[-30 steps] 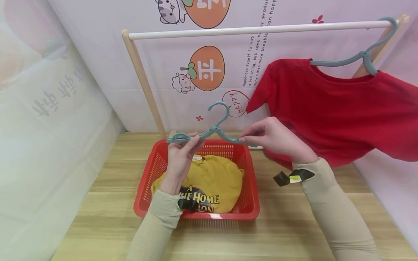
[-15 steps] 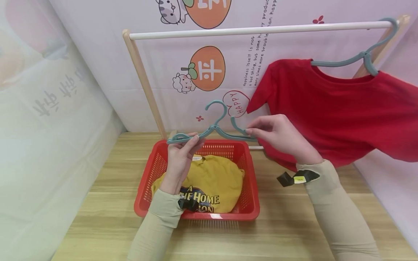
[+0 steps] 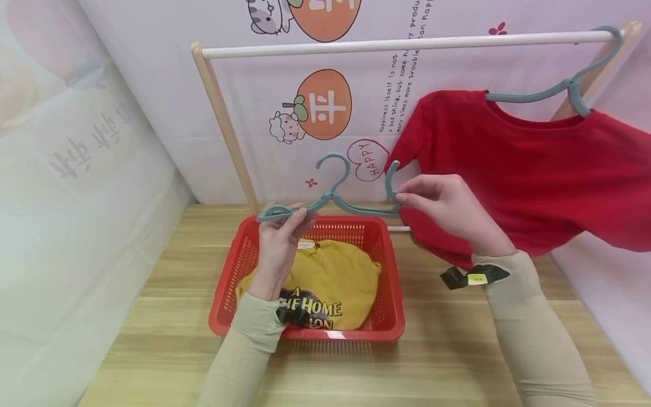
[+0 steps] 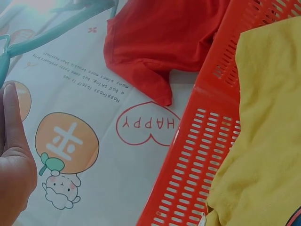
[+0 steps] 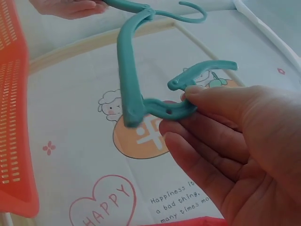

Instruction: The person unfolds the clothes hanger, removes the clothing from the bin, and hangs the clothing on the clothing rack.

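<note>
A blue-green folding clothes hanger (image 3: 361,211) is held over the red basket, hook up. My left hand (image 3: 280,243) grips its left arm, thumb on top; that arm's end piece still lies folded against it. My right hand (image 3: 450,204) pinches the hinged end piece of the right arm between thumb and fingers. In the right wrist view this jointed piece (image 5: 169,111) stands swung out from the hanger's arm, its curved tip (image 5: 209,68) pointing away. Below the hands, a yellow T-shirt (image 3: 343,271) with printed lettering lies bunched in the red plastic basket (image 3: 335,335).
Behind the basket stands a rack with a white rail (image 3: 386,46) and wooden posts (image 3: 224,121). A red T-shirt (image 3: 513,175) hangs at its right end on another blue-green hanger (image 3: 534,97). The wooden table (image 3: 168,294) meets printed white walls (image 3: 152,85).
The right arm's end piece has been swung up and outward from its folded position by my right hand, which moved right and slightly up. My left hand stays nearly still on the hanger.
</note>
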The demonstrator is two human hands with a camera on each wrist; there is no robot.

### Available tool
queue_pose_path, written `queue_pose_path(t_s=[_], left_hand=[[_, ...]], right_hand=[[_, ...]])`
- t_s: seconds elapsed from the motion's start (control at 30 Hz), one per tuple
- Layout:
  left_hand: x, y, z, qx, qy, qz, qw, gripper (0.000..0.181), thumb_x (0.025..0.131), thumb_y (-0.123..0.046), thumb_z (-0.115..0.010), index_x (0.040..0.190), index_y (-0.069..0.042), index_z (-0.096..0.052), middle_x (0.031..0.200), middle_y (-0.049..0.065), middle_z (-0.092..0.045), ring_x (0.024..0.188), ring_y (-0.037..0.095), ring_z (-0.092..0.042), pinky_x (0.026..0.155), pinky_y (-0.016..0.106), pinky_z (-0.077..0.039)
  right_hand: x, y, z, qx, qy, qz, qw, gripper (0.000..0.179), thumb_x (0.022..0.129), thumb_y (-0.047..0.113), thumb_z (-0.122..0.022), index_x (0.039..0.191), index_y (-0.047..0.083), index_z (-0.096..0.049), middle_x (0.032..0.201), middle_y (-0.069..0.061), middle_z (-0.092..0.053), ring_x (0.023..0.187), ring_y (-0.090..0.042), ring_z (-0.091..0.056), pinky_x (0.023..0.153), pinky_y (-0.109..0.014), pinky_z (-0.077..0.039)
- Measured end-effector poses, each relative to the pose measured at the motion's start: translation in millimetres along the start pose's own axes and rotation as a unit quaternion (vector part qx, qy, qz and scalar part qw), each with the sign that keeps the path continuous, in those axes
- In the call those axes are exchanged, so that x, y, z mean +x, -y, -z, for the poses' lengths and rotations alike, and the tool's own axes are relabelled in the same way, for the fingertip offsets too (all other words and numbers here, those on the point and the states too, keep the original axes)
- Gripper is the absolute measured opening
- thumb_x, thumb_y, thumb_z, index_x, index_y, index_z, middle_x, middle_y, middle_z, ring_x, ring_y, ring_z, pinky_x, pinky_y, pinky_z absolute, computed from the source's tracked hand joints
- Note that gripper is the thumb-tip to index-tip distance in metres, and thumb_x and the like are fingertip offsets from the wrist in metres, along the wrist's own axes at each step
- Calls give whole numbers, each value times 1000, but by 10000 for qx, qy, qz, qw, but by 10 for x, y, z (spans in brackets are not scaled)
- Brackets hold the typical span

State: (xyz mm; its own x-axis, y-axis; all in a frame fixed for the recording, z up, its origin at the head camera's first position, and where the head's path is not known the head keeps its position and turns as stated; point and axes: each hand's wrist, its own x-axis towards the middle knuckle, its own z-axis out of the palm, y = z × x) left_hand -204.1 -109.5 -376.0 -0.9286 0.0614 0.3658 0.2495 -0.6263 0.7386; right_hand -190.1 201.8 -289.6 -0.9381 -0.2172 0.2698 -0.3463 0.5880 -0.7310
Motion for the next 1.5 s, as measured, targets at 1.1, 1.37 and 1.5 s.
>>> queue_pose_path(t_s=[1.1,1.37,1.5], left_hand=[[14,-4,-75,-416,283,-176,9986,13,94,-6,-74,105,-10,-80,103,6,-77,97,19,-73,91,34,-57],[7,-7,-126,-580,244,-126,9979,16,90,-13,-79,105,-8,-79,101,6,-77,95,18,-74,91,33,-56],[13,-17,-130,-596,241,-160,9978,14,92,-12,-78,105,-10,-79,102,6,-77,96,18,-73,92,33,-56]], right_hand=[[-143,-107,-712,6303,-2835,-490,7211,42,90,13,-79,124,-6,-64,117,-19,-71,100,-24,-73,94,-35,-53],[-146,-20,-780,6920,-2699,-728,6656,43,92,14,-77,129,-1,-60,125,-16,-69,113,-24,-68,98,-33,-51],[-151,-43,-818,6856,-2521,-660,6797,42,93,17,-76,127,-1,-60,123,-16,-70,116,-26,-66,99,-34,-50]])
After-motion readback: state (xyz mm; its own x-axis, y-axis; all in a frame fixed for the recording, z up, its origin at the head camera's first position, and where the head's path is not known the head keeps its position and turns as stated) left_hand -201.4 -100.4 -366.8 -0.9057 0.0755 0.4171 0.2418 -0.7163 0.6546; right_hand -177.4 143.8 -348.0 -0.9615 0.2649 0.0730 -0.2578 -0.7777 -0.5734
